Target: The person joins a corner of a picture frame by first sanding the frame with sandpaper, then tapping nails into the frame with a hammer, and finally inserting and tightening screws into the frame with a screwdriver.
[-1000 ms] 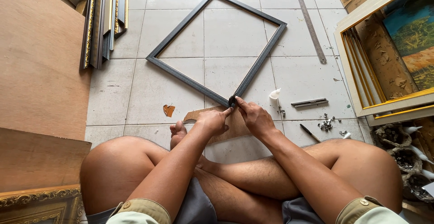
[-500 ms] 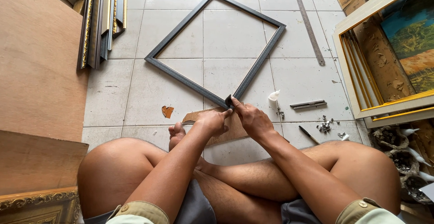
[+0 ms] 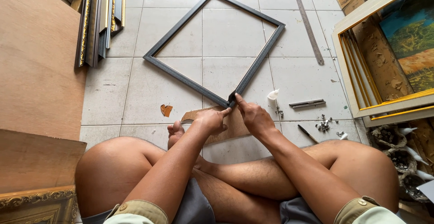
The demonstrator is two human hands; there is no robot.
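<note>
Head view: left hand (image 3: 210, 121), right hand (image 3: 254, 116) pinching dark frame (image 3: 181, 72) corner

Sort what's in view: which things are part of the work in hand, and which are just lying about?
In hand: dark square frame, its near corner pinched by left hand and right hand; brown board beneath.

Lying about: metal ruler, white bottle, small metal fasteners, stacked mouldings, gold-edged frames.
</note>
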